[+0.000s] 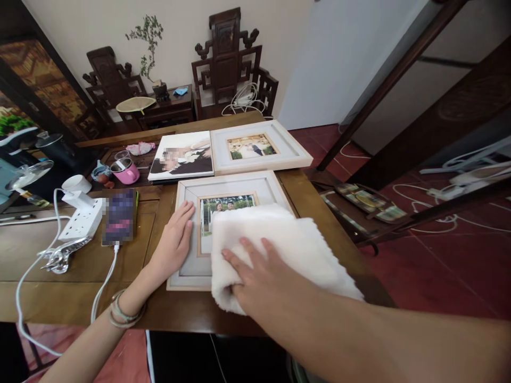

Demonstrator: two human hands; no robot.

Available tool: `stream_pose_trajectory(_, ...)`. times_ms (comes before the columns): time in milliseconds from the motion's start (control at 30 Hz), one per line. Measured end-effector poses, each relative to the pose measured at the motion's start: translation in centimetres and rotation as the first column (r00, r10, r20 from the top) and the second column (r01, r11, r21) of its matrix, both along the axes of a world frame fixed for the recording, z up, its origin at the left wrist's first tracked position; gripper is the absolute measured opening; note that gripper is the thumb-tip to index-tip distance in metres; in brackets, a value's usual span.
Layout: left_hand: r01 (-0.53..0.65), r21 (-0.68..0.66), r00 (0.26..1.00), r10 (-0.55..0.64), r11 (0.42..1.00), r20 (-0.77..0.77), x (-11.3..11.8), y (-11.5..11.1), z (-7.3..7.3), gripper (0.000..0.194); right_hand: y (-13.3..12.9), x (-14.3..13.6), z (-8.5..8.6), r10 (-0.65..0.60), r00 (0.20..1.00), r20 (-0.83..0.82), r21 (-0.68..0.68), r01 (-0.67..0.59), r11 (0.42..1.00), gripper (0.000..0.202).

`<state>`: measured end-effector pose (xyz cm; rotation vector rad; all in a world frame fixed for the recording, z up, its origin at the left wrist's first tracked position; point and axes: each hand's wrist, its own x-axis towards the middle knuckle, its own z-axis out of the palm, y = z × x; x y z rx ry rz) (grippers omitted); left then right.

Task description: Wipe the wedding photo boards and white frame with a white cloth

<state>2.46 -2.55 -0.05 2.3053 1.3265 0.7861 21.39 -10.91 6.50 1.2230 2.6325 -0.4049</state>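
A pale wooden picture frame (187, 283) lies face up at the near edge of the table. Its photo (206, 223) of people outdoors is partly hidden by a folded, fluffy white cloth (295, 250). My left hand (173, 239) rests on the frame's left border, fingers stretched out and lying flat. On top of the cloth, my right hand (259, 271) presses down with its fingers spread and the thumb tucked at the cloth's near fold. The cloth covers the right part of the frame and reaches past it.
Behind lie a second frame (259, 125) and a photo panel (183, 154). To the left are a phone (120, 215) on a charging cable, a white power strip (82, 221), a pink mug (125, 171) and a glass lid (32, 174). Dark carved chairs (225, 58) stand by the wall.
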Motion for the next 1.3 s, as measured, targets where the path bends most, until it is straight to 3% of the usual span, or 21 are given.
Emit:
stream_pose_trajectory(200,-0.068,-0.023,0.989,0.071,0.997,0.126,0.1,-0.1,0.0,0.04,-1.2,-4.3,0.7,0.07,0.995,-0.076,0.056,-0.066,0.996,0.026)
stream_pose_trajectory(333,-0.057,-0.027,0.988,0.06,0.998,0.145,-0.1,-0.1,0.2,0.039,-1.6,-6.0,0.0,0.137,0.988,-0.068,0.124,-0.127,0.984,0.03)
stream_pose_trajectory(500,0.007,0.023,1.0,-0.007,1.0,0.019,-0.3,0.1,0.2,0.039,-2.6,-2.6,-2.4,0.225,0.96,-0.166,0.313,-0.165,0.935,0.028)
stream_pose_trajectory(600,0.017,0.043,0.999,-0.016,0.999,-0.031,-0.3,0.1,0.0,0.038,-3.4,1.3,-3.3,0.17,0.968,-0.184,0.362,-0.094,0.927,0.023)
stream_pose_trajectory(700,0.041,0.062,0.997,-0.037,0.997,-0.071,-0.3,-0.1,0.0,0.04,-4.0,5.8,-3.3,0.071,0.982,-0.172,0.385,0.0,0.923,0.017)
stream_pose_trajectory(800,0.069,0.06,0.99,-0.061,0.996,-0.13,-0.3,-0.4,0.2,0.045,-4.0,8.4,-2.6,0.059,0.988,-0.144,0.349,-0.005,0.937,0.017)
stream_pose_trajectory(933,0.033,0.045,0.993,-0.028,0.998,-0.117,-0.1,-0.4,0.2,0.042,-3.4,6.0,-2.0,0.04,0.991,-0.126,0.307,0.001,0.952,0.019)
stream_pose_trajectory(1100,0.033,0.068,0.997,-0.028,0.997,-0.079,-0.2,-0.1,-0.2,0.041,-2.8,1.5,-2.5,0.194,0.963,-0.185,0.27,-0.14,0.953,0.028)
stream_pose_trajectory(1200,0.041,0.063,0.996,-0.036,0.997,-0.078,-0.3,0.0,-0.2,0.042,-3.9,2.4,-3.2,0.17,0.964,-0.206,0.336,-0.094,0.937,0.024)
stream_pose_trajectory(1300,0.048,0.055,0.995,-0.043,0.997,-0.091,-0.3,-0.1,-0.1,0.043,-5.9,5.2,-3.3,0.049,0.985,-0.167,0.383,0.019,0.924,0.013)
